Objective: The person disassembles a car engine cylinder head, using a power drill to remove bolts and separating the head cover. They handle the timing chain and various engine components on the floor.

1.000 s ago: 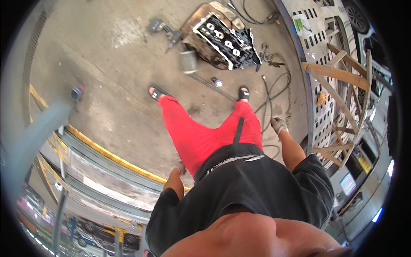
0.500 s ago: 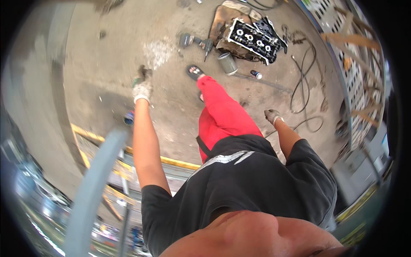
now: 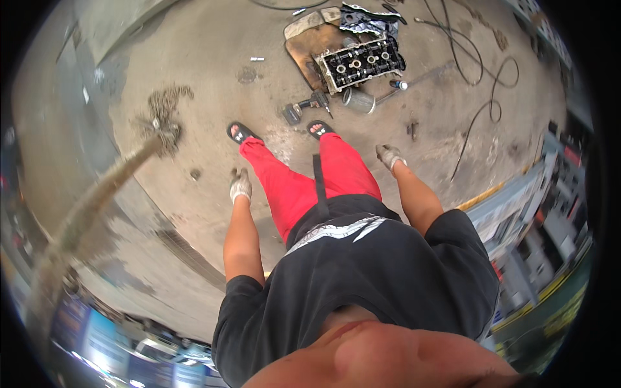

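Observation:
My left hand (image 3: pixel 240 185), in a dirty white glove, hangs beside my left leg. Its fingers are loosely parted and nothing shows in them. On the other side my right hand (image 3: pixel 390 156), gloved the same way, hangs away from my right leg with slightly bent fingers and no visible object. Neither touches anything. Ahead on the floor lies a cordless impact wrench (image 3: pixel 307 107). Beside it are a ribbed grey cylinder (image 3: pixel 358 100) and a small blue-and-white can (image 3: pixel 398 85). An engine cylinder head (image 3: pixel 362 63) rests partly on a stained brown board (image 3: pixel 310 45).
A black hose (image 3: pixel 480 71) loops across the floor at the right. To the left stands a mop (image 3: pixel 119 167) with grey strands. A floor grate (image 3: pixel 191 258) lies at lower left. Grey equipment (image 3: pixel 556 226) lines the right edge. My sandalled feet stand before the wrench.
The view has turned, and the cylinder head sits farther up the picture. My left hand has come back nearer my leg. Both feet now show apart, and the mop has come into view.

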Demonstrator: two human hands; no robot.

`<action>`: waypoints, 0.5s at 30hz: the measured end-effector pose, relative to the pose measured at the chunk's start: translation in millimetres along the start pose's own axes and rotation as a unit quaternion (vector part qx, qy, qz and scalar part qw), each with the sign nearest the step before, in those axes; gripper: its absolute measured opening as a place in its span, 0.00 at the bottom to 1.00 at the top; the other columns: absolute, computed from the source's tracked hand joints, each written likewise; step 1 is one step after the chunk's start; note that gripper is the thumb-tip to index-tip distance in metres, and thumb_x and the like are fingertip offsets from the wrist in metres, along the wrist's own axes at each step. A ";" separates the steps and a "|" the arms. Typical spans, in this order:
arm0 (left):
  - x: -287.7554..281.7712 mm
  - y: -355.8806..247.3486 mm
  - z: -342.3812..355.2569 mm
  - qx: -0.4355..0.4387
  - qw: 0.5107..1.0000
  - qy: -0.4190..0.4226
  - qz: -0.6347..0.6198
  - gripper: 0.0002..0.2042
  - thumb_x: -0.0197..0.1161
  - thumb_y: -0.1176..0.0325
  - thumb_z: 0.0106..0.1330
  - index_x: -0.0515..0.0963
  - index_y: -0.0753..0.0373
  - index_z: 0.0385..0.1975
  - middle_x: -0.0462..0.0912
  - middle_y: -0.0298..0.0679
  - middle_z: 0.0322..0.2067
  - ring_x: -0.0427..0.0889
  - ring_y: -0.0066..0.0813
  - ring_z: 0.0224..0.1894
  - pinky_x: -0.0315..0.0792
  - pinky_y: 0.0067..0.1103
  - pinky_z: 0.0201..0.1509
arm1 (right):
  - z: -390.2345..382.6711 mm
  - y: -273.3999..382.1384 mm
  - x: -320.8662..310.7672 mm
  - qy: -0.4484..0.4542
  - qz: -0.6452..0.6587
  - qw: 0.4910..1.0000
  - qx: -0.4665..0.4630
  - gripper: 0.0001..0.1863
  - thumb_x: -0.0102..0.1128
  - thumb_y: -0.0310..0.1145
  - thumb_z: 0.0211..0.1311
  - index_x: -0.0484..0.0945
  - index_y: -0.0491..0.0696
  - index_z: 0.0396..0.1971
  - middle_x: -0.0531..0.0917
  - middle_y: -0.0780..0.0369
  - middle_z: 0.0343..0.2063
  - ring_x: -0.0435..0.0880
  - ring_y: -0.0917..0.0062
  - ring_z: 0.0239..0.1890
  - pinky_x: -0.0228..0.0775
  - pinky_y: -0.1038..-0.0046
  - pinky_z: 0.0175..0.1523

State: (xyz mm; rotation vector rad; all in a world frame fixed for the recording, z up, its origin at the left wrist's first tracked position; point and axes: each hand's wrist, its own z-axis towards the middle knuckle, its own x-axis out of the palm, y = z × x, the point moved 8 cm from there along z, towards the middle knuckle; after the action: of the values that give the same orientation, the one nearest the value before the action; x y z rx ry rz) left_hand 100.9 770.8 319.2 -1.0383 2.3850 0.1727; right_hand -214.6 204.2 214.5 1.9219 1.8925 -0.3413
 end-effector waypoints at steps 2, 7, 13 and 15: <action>-43.0 22.4 51.6 -0.033 0.999 -0.041 0.010 0.38 0.58 0.46 0.76 0.63 0.63 0.80 0.83 0.55 0.65 0.86 0.48 0.63 0.77 0.34 0.65 | -12.7 26.3 28.9 -0.006 0.086 0.996 0.007 0.31 0.63 0.56 0.72 0.88 0.41 0.54 0.92 0.56 0.41 0.88 0.67 0.47 0.77 0.65 0.59; -54.1 -102.0 179.5 0.185 0.971 -0.001 0.152 0.37 0.54 0.43 0.78 0.65 0.63 0.79 0.80 0.57 0.69 0.81 0.54 0.69 0.74 0.40 0.70 | 4.7 -1.2 119.3 -0.134 0.306 0.941 0.053 0.24 0.63 0.51 0.78 0.84 0.43 0.53 0.86 0.65 0.35 0.80 0.80 0.34 0.72 0.72 0.40; -28.1 -348.7 137.4 0.434 0.833 0.038 0.341 0.34 0.54 0.41 0.79 0.68 0.54 0.78 0.79 0.55 0.69 0.77 0.58 0.71 0.71 0.42 0.74 | -15.7 86.2 293.0 -0.112 0.407 0.904 0.070 0.26 0.59 0.56 0.79 0.85 0.47 0.54 0.88 0.67 0.37 0.82 0.81 0.36 0.75 0.71 0.43; -16.3 -391.1 132.5 0.462 0.759 0.018 0.458 0.34 0.54 0.40 0.80 0.67 0.53 0.78 0.77 0.54 0.71 0.76 0.56 0.72 0.72 0.42 0.74 | -38.5 167.2 312.9 0.024 0.490 0.870 0.049 0.23 0.62 0.53 0.79 0.85 0.48 0.55 0.87 0.68 0.36 0.83 0.81 0.35 0.76 0.72 0.41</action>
State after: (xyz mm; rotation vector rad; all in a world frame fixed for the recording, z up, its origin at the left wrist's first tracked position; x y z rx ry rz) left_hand 443.6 550.6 250.0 0.6106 2.2992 -0.6405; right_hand -39.5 502.5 126.6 2.6595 0.7089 -0.0579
